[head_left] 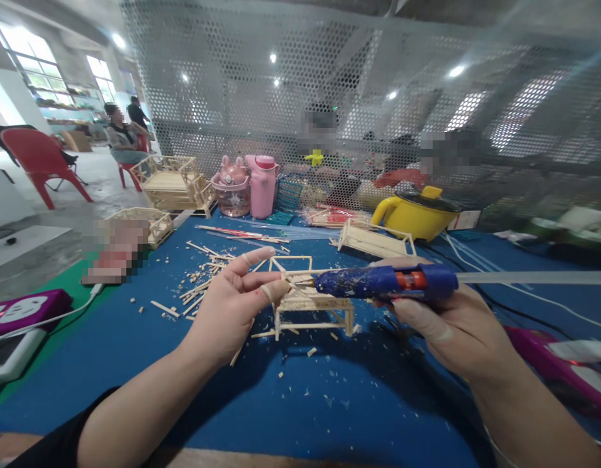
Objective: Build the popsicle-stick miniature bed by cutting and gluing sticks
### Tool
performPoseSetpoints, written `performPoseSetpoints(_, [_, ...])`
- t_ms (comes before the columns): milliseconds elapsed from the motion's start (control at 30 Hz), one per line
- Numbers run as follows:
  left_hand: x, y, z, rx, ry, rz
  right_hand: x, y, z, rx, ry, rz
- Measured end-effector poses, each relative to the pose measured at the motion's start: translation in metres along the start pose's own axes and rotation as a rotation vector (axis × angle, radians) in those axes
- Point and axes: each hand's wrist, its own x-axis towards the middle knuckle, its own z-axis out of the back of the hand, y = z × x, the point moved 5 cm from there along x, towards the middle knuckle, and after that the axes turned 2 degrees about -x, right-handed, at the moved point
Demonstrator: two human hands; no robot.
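Observation:
A small frame of pale wooden sticks (313,302) stands on the blue table surface (281,416). At its upper left corner my left hand (237,302) is closed, thumb and fingers pinching the frame. My right hand (441,322) is wrapped round a blue glue gun (378,283) with a clear glue stick (534,277) coming out of its back. The gun's metal tip points left and reaches the frame's top beside my left thumb. Whether the tip touches the wood is hard to tell. Both hands have pale wrappings on some fingers.
Loose sticks and scraps (198,292) lie left of the frame. Behind are another stick frame (373,240), a yellow pot (412,214), a pink flask (263,188) and a mesh screen (232,97). A phone (118,253) is at left; cables run at right.

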Motion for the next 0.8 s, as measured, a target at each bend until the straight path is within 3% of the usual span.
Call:
performPoseSetpoints(200, [-0.0009, -0.0007, 0.0004, -0.004, -0.001, 0.001, -0.0026, -0.0008, 0.0001, 0.005, -0.016, 0.069])
performPoseSetpoints(467, [-0.0008, -0.0001, 0.0001, -0.008, 0.018, 0.002, -0.0064, -0.0078, -0.0003, 0.037, -0.040, 0.004])
performPoseSetpoints(800, [-0.0020, -0.0003, 0.0004, 0.008, 0.029, 0.006, -0.0029, 0.0005, -0.0016, 0.058, 0.009, 0.069])
